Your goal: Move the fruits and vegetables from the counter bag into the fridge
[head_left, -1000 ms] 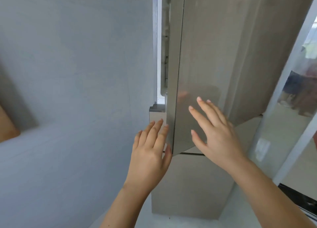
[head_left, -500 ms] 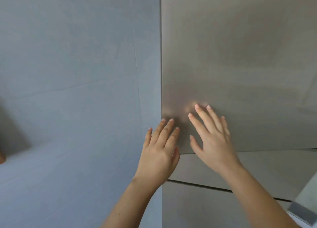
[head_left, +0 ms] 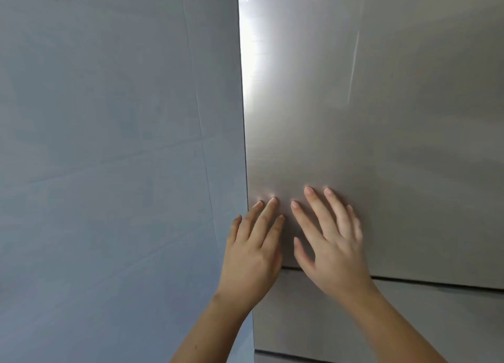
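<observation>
Both hands, left hand (head_left: 252, 249) and right hand (head_left: 331, 242), lie flat and empty near the fridge door's (head_left: 381, 144) lower left corner, probably pressing it closed, with no produce or bag in view.
</observation>
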A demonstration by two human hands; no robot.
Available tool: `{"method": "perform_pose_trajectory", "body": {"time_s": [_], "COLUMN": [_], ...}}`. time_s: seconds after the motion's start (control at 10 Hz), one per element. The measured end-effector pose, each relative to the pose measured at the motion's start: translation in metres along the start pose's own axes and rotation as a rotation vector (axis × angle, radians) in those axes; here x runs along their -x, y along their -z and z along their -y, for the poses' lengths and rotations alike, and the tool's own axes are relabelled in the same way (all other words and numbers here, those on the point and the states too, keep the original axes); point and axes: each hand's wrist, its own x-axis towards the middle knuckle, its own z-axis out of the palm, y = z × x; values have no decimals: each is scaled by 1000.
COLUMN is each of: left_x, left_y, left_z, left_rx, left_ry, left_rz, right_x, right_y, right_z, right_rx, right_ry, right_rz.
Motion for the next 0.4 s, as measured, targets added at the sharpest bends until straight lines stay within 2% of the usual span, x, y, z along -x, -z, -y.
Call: {"method": "perform_pose_trajectory", "body": {"time_s": [0.2,0.3,0.4], "left_x": [2,4,10], "left_y": [0,7,16], "left_z": [2,4,7], "left_rx": [-18,-31,-57], "left_ry": [-5,-20,40], "left_rz": [-12,-16,-35], "right_x": [0,-2,-4], "right_y": [-5,-3,0], "right_z": [3,8,17], "right_rx": [-13,-71,-165], "right_ry": [-4,-24,-59], "right_rz": [-49,-67,-93]}}
